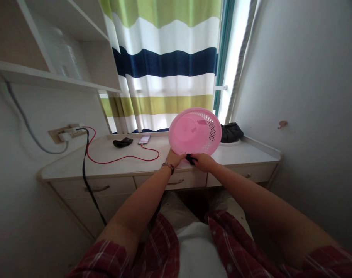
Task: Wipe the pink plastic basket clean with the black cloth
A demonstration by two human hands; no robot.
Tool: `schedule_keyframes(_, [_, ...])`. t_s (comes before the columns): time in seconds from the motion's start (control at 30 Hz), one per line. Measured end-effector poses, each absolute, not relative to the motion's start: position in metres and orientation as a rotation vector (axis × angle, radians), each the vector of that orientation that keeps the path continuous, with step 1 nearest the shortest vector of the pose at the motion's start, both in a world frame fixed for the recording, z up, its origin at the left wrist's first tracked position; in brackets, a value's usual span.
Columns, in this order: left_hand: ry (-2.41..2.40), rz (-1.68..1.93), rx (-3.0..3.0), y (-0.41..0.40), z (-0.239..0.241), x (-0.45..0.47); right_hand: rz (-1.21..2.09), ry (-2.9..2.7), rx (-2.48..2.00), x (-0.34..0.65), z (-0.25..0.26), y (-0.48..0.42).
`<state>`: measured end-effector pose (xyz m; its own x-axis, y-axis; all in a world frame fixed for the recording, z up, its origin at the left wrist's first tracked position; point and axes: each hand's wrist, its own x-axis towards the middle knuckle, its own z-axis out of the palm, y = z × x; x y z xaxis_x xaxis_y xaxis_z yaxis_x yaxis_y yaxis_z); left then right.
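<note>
A pink plastic basket (185, 135) with a perforated side is tipped on the white desk, its round mouth turned towards me. My left hand (174, 158) is at its near rim, fingers closed around the edge of a small black item (190, 158). From the other side, my right hand (204, 161) pinches the same black item. It looks soft and dark, but its kind is too small to make out. The fingers of both hands partly hide it and the lower rim.
On the desk (121, 164) lie a crumpled black item (123, 142) and a phone (144, 139) on a red cable (126, 156). A black bag-like bundle (232, 132) rests on a white round piece (231, 143) at right. A dark cord (85, 170) hangs from the wall socket (67, 133).
</note>
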<state>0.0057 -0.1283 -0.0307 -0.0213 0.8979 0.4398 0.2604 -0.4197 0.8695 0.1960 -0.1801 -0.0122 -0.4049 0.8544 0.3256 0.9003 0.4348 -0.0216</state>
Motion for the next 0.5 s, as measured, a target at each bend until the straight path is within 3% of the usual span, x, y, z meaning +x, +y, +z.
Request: schedule_keyframes(0.5, [1.473,1.528,1.772,-0.12,-0.041,0.005,-0.294,-2.415,-1.491,0.236,-0.006,-0.172])
